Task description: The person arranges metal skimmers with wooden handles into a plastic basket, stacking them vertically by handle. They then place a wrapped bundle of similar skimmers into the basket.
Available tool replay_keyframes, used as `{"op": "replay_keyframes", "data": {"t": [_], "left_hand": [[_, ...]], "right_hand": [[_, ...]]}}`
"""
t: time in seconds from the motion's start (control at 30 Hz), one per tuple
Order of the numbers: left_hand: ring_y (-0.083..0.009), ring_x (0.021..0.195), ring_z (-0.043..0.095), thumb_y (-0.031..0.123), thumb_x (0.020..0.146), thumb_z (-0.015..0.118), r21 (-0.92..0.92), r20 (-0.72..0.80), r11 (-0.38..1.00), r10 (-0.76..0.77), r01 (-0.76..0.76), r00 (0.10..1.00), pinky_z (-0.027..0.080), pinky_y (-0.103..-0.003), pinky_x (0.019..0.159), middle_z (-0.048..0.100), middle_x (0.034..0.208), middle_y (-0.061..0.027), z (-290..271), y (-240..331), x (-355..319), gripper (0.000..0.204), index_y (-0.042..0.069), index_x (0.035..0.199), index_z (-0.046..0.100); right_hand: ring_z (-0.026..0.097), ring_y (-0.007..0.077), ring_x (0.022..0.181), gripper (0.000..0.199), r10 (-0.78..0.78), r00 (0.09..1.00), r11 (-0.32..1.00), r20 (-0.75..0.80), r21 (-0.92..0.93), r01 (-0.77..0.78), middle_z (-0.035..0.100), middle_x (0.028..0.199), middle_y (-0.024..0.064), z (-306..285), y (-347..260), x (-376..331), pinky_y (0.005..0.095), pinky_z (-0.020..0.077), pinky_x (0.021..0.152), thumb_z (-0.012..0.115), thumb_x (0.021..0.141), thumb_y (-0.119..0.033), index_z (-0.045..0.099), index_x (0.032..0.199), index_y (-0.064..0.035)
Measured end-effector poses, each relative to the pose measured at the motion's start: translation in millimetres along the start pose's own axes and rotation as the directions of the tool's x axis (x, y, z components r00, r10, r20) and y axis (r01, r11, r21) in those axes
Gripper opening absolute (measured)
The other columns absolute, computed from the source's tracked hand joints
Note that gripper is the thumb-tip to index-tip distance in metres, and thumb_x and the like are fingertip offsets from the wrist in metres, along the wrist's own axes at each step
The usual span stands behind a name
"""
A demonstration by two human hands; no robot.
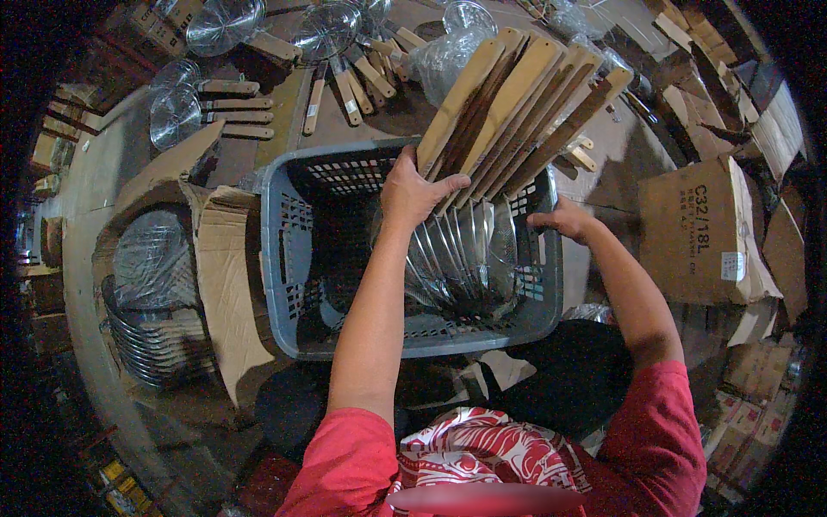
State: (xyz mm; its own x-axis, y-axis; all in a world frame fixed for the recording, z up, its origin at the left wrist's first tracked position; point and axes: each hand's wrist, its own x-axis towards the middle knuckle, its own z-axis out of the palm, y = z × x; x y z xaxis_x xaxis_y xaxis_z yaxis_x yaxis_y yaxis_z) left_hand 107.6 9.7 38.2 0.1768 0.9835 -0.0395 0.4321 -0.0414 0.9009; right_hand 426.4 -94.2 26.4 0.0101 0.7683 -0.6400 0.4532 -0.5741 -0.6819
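A grey plastic basket (269,258) stands in front of me. Inside its right half a bundle of wire skimmers (452,250) rests with the round metal heads down. Their long flat wooden handles (517,103) lean up and to the right, past the far rim. My left hand (412,191) is closed around the near left side of the bundle, thumb across the handles where they meet the metal. My right hand (564,220) grips the basket's right rim, its fingertips reaching inside; part of its fingers is hidden.
More wooden-handled skimmers (332,30) lie on the floor beyond the basket. To the left an open cardboard box (228,284) holds stacked round metal pieces and plastic wrap. A closed carton (689,233) stands on the right, with torn cardboard (693,116) behind it.
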Motion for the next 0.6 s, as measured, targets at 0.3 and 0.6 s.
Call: {"op": "replay_keyframes", "data": {"t": [0.3,0.6], "left_hand": [[-0.0251,0.109,0.069,0.028,0.066,0.093,-0.235,0.341,0.965,-0.033,0.118,0.94,0.051,-0.036,0.099,0.072,0.122,-0.0161,-10.3,-17.6,24.7,0.08,0.001,0.134,0.06],[-0.0247,0.118,0.065,0.037,0.058,0.099,-0.327,0.321,0.943,0.053,0.059,0.946,0.049,-0.036,0.103,0.068,0.129,-0.0172,-4.1,-21.1,16.5,0.096,-0.001,0.136,0.057]], "right_hand": [[0.067,0.0216,0.101,0.06,0.046,0.996,0.997,0.071,0.059,-0.05,0.071,0.114,0.0101,-4.6,-7.4,-2.1,0.0375,0.0548,0.091,0.085,0.081,-0.022,0.059,0.131,-0.0007],[0.067,0.0227,0.105,0.066,0.033,0.999,0.999,0.009,0.032,-0.033,0.07,0.12,0.0134,-5.4,7.3,4.4,0.0376,0.0528,0.095,0.087,0.079,-0.021,0.057,0.133,0.0017]]}}
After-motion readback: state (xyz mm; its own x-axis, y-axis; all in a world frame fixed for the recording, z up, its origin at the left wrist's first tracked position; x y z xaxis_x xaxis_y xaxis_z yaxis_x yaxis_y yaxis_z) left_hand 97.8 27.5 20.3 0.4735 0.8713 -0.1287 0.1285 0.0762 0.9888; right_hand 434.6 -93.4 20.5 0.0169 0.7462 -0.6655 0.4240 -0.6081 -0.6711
